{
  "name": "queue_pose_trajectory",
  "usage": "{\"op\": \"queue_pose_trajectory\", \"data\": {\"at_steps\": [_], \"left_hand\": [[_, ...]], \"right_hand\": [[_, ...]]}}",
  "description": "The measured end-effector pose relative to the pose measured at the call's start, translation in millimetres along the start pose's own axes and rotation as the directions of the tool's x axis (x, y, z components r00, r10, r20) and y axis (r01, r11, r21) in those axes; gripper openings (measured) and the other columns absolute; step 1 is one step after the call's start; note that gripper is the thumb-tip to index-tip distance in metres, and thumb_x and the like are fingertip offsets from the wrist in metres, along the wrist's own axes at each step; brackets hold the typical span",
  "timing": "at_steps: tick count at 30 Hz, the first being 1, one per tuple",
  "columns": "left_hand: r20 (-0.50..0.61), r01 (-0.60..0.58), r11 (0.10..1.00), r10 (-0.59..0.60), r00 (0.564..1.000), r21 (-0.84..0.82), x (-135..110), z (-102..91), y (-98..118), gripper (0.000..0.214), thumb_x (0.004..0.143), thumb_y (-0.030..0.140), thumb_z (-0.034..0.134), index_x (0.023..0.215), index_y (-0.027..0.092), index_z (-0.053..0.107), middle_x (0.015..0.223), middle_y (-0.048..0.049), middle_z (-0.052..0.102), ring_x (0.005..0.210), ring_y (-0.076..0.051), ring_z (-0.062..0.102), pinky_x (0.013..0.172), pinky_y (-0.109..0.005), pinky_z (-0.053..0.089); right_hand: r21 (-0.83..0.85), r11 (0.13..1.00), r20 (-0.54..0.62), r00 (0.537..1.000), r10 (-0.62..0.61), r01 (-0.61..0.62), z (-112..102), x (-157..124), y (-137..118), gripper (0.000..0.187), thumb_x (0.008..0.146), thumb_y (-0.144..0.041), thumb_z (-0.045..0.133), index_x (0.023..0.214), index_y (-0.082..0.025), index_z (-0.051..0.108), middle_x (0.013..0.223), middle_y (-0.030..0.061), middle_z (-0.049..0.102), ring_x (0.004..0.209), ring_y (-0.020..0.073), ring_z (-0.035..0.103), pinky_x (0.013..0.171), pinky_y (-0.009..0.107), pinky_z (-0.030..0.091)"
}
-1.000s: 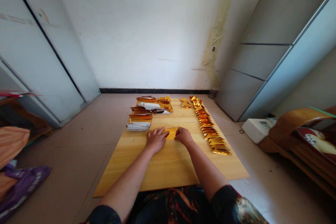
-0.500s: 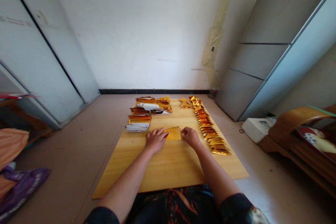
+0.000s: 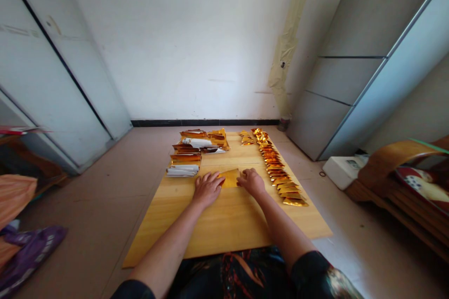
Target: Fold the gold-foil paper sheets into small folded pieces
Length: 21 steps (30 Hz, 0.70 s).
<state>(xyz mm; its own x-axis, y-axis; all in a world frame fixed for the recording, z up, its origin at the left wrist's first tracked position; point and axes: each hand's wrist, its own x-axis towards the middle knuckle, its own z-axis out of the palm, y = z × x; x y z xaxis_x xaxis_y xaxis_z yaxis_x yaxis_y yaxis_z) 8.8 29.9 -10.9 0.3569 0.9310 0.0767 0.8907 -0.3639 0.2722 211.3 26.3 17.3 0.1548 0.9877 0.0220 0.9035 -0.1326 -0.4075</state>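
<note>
A sheet of gold foil paper (image 3: 230,178) lies flat on the wooden board in front of me. My left hand (image 3: 207,188) rests palm down at its left end, fingers stretched out and pressing on the paper. At the right edge of the sheet, my right hand (image 3: 252,180) has its fingers curled and pinched on the paper's border. The thumb of the right hand is mostly hidden. Beyond my left hand stands a stack of gold and white paper (image 3: 183,170), and to the right of my right hand runs a long row of folded gold foil pieces (image 3: 275,168).
The wooden board (image 3: 224,229) sits low over the tiled floor. More foil bundles (image 3: 217,139) and a few small folded pieces (image 3: 247,138) lie at its far side. A grey refrigerator (image 3: 336,79) and a wooden chair (image 3: 396,177) stand to the right.
My right hand has moved slightly left, from beside the sheet's right edge onto it, and its fingers now cover that edge. The left hand stays in place.
</note>
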Motion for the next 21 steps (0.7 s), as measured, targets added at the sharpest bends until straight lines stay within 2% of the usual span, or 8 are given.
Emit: {"op": "queue_pose_trajectory", "data": {"at_steps": [4,11,16,21], "left_hand": [[-0.048,-0.036,0.999,0.036,0.998,0.004,-5.6,0.2,1.0,0.038,0.086,0.031,0.043,0.121,0.038,0.055,0.141,0.0016,0.045,0.129,-0.026,0.036,0.103,-0.051,0.024],[-0.046,-0.036,0.999,0.035,0.998,-0.023,-7.2,-2.3,2.1,0.036,0.081,0.032,0.052,0.116,0.036,0.058,0.141,-0.0010,0.046,0.128,-0.025,0.038,0.103,-0.050,0.025],[-0.056,-0.046,0.998,0.044,0.997,-0.036,-7.6,-3.9,2.4,0.036,0.080,0.031,0.054,0.114,0.036,0.059,0.138,-0.0002,0.048,0.127,-0.025,0.039,0.103,-0.049,0.024],[-0.064,-0.042,0.996,0.037,0.997,-0.082,-8.3,-6.4,2.6,0.034,0.077,0.030,0.056,0.110,0.036,0.061,0.135,0.0002,0.052,0.125,-0.025,0.041,0.103,-0.049,0.025]], "right_hand": [[-0.131,0.991,0.055,0.998,0.025,-0.018,2.8,3.3,-17.5,0.030,0.076,-0.038,0.058,0.098,-0.019,0.064,0.107,0.0097,0.057,0.082,0.0192,0.062,0.062,0.026,0.041],[-0.079,0.995,0.054,0.997,-0.060,0.064,9.9,7.7,-21.1,0.020,0.080,-0.029,0.053,0.097,-0.023,0.062,0.100,0.0045,0.059,0.089,0.0166,0.060,0.066,0.024,0.041],[-0.126,0.992,0.097,0.995,-0.010,0.023,6.6,9.9,-25.8,0.032,0.072,-0.024,0.061,0.103,-0.019,0.061,0.106,0.0095,0.058,0.092,0.0201,0.060,0.068,0.026,0.042],[-0.117,0.993,0.118,0.993,-0.018,0.032,4.3,12.3,-25.9,0.021,0.074,-0.023,0.058,0.094,-0.020,0.063,0.101,0.0083,0.061,0.087,0.0190,0.061,0.067,0.025,0.041]]}}
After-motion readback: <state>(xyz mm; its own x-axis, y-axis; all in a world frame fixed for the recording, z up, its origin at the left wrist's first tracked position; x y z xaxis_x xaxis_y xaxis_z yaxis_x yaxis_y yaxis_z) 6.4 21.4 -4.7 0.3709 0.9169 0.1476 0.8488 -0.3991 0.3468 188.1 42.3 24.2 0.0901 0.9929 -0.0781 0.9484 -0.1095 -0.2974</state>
